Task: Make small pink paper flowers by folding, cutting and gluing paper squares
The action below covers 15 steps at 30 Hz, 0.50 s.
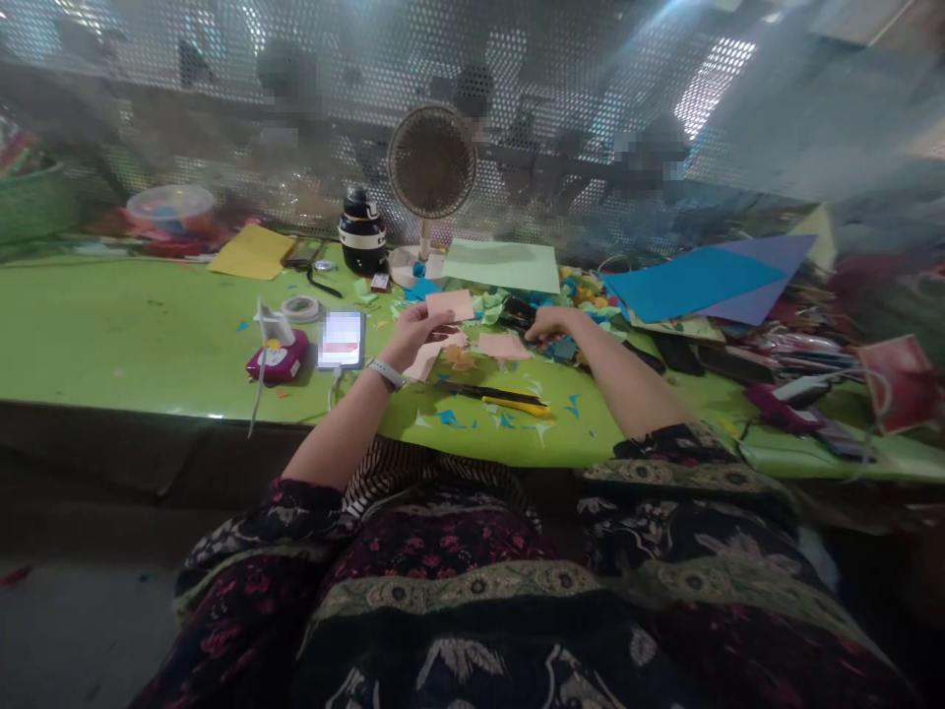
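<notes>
The left hand (419,332) pinches a small peach paper piece (456,305) between thumb and fingers, holding it above the lime-green tabletop (169,340), in front of the small fan (432,162). The right hand (552,323) is turned down with its fingers curled, beside a black tool (518,312) among crumpled paper scraps (488,307); whether the fingers are closed on that tool or only next to it, I cannot tell, nor exactly what kind of tool it is. Another pink paper piece (503,346) lies flat between the two hands.

As I judge it, the paper is best handled with a light pinch near one edge, so that it stays flat and uncreased and most of its face is left free. For the right hand, a firm hold on the black tool's body, clear of the loose scraps, would serve better than fingertips alone. The yellow utility knife (517,401) lies near the table's front edge, below both hands; forearms should pass over it with care, since its blade may be exposed.
</notes>
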Available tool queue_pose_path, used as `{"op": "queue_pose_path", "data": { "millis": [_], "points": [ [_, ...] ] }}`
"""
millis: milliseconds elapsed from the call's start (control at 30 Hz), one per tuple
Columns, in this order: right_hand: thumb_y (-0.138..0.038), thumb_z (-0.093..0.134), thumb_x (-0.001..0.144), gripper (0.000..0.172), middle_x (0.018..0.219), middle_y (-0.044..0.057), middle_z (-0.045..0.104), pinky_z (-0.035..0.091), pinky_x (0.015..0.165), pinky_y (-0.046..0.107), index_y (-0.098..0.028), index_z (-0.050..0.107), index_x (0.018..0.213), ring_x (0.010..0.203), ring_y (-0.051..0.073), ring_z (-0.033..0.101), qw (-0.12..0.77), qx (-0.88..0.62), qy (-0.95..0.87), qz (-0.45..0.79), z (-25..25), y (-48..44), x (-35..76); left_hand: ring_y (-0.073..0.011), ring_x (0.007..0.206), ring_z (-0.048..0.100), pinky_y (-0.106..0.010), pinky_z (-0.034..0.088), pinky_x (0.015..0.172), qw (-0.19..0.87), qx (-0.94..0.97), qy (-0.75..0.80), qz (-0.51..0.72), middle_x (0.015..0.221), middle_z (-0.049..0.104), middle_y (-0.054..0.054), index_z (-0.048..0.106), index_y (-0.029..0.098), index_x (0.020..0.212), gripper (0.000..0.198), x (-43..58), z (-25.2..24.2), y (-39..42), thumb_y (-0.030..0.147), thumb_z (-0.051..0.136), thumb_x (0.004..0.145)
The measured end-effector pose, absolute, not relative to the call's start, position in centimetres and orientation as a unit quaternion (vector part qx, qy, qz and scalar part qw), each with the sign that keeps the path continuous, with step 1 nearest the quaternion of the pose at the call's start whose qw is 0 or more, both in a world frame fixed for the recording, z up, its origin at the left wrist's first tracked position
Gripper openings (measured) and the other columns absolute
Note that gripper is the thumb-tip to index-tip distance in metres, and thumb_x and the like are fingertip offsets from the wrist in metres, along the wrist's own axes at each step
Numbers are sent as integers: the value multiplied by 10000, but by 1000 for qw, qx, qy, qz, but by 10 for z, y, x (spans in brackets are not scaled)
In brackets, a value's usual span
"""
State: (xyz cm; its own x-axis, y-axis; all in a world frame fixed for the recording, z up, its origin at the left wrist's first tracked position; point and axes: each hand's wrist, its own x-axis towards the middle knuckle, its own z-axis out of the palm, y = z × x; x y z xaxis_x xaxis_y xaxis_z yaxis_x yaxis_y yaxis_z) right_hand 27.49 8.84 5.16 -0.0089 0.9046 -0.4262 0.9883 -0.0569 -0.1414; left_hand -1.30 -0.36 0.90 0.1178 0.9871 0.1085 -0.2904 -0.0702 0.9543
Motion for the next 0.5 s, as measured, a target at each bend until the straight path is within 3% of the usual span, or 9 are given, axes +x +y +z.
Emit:
{"op": "queue_pose_path", "data": {
  "millis": [267,500],
  "points": [
    [-300,754,813,377,463,-24,467,298,410,235,-172,506,560,399,78,377,120,695,665,-246,76,82,285,-155,740,754,-188,512,573,591,467,363,548,865,767,-75,655,152,881,259,-12,9,-4,310,813,749],
    [-257,738,819,307,464,-35,480,308,407,204,-154,551,597,396,61,389,76,683,663,-296,87,52,303,-167,794,765,-182,518,610,586,471,359,553,864,745,-44,611,166,873,288,-12,6,-3,326,811,738]
  ]
}}
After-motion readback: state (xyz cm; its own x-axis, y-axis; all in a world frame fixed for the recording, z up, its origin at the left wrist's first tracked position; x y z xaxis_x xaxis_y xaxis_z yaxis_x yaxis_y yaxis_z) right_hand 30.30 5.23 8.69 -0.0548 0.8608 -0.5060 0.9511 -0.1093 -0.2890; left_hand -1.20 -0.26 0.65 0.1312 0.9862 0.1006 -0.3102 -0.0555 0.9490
